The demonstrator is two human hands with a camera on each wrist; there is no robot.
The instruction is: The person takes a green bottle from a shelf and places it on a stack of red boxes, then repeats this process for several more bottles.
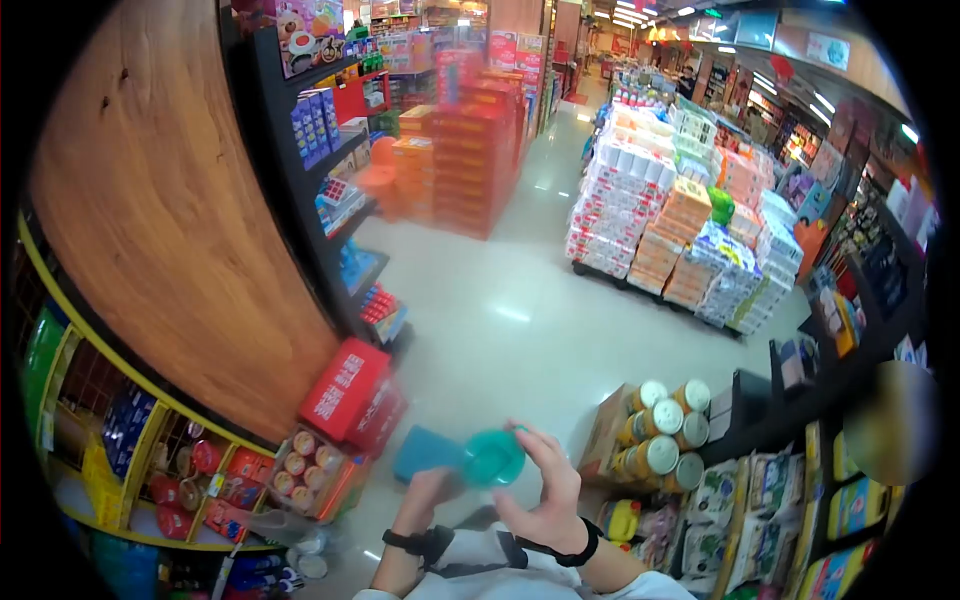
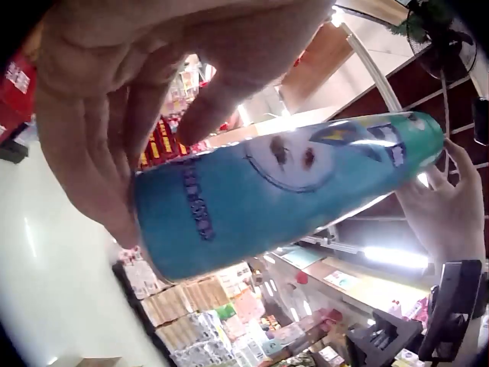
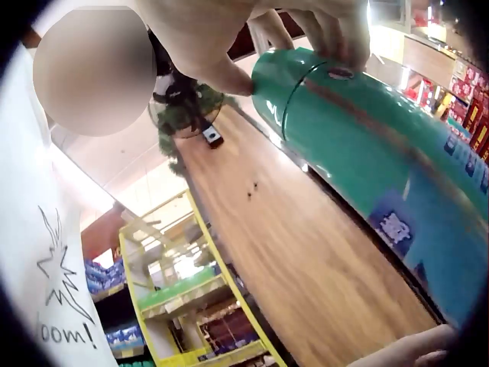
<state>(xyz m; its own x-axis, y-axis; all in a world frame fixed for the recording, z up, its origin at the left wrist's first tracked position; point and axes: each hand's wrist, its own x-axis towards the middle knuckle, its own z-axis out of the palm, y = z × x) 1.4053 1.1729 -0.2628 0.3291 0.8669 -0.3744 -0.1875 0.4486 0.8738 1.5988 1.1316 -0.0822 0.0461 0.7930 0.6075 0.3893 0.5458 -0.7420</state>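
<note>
Both hands hold a tall cylindrical canister (image 2: 229, 206), blue along its body with a printed round picture and a green lid end (image 3: 294, 92). In the head view its green end (image 1: 495, 457) faces up toward me, and the blue body (image 1: 428, 453) slants away to the left. My left hand (image 1: 433, 492) grips the canister near its blue bottom end; its fingers (image 2: 114, 176) curl there in the left wrist view. My right hand (image 1: 550, 490) holds the green lid end between thumb and fingers, which bend over the lid in the right wrist view.
Beyond the hands lies a glossy shop floor (image 1: 500, 290). Left stand a wooden panel (image 1: 180, 200), a red box (image 1: 345, 385) and yellow-edged shelves (image 1: 150, 440). To the right are stacked tins (image 1: 660, 425), shelves of packets (image 1: 735, 510) and a pallet of paper packs (image 1: 680, 220).
</note>
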